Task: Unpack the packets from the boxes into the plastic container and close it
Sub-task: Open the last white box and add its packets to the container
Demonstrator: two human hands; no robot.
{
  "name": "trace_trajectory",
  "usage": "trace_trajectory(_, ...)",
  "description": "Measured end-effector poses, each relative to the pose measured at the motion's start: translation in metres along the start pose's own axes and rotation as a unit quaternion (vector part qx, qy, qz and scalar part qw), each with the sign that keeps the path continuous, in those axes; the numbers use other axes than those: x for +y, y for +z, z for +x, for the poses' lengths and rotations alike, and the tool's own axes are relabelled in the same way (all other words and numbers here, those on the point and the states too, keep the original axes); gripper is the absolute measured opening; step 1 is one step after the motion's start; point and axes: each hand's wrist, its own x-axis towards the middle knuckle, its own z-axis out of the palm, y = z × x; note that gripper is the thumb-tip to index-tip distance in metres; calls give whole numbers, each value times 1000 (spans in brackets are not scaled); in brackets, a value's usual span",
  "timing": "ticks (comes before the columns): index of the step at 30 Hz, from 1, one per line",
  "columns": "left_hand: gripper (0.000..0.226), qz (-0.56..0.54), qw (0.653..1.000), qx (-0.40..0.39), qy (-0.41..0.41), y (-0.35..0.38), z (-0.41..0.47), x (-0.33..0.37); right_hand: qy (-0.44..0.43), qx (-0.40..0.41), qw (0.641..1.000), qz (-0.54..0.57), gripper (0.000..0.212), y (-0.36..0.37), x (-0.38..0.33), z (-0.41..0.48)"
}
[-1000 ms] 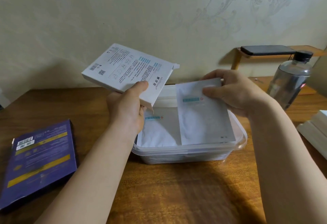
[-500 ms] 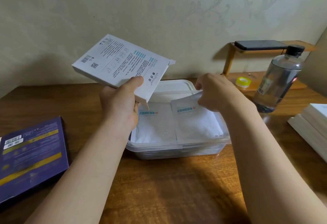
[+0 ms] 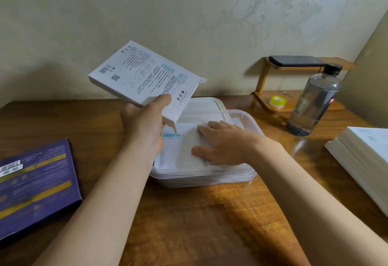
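Packets (image 3: 180, 150) under flat right hand (image 3: 222, 141); left hand (image 3: 142, 127) grips white box (image 3: 142, 76); bottle (image 3: 315, 97) nearby.

Home room — patterned wallpaper (image 3: 273, 3), wooden table (image 3: 210, 223), water bottle (image 3: 312, 101), phone (image 3: 297, 60)

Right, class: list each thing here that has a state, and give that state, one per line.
white box: end open, tilted, held by left hand
plastic container: open, packets inside
lid: off, behind the container
right hand: flat, pressing the packets
bottle: upright, capped
purple box: lying flat
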Motion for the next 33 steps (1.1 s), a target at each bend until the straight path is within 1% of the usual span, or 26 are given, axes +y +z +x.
trace_trajectory(3, 28, 1, 1000, 1, 6, 0, -1, 0, 23, -31, 999, -17, 86, 7, 7, 3)
trace_trajectory(6, 29, 1, 1000, -3, 14, 0, -1, -2, 38, -51, 998, -11, 92, 9, 9, 3)
trace_trajectory(15, 33, 11, 1000, -16, 18, -4, 5, -6, 34, -60, 998, -2, 94, 8, 10, 2)
trace_trajectory(19, 32, -4, 1000, -2, 9, -5, 2, -4, 38, -58, 998, -1, 94, 8, 8, 1)
trace_trajectory(24, 32, -31, 999, 10, -24, -2, -2, 3, 45, -15, 998, -29, 95, -2, -2, 3)
trace_trajectory(26, 31, -45, 998, 10, -53, -2, -4, 5, 22, -1, 1000, -15, 94, -5, -14, 7)
trace_trajectory(29, 28, -75, 994, 3, -85, -4, -6, 8, -19, -14, 1000, -19, 97, 1, -28, 13)
trace_trajectory(31, 30, -91, 991, 1, -102, -6, -9, 11, -22, -31, 999, -24, 100, 6, -27, 17)
trace_trajectory(33, 27, -107, 985, -15, -137, -7, -14, 17, -16, -42, 999, -17, 101, 9, -24, 21)
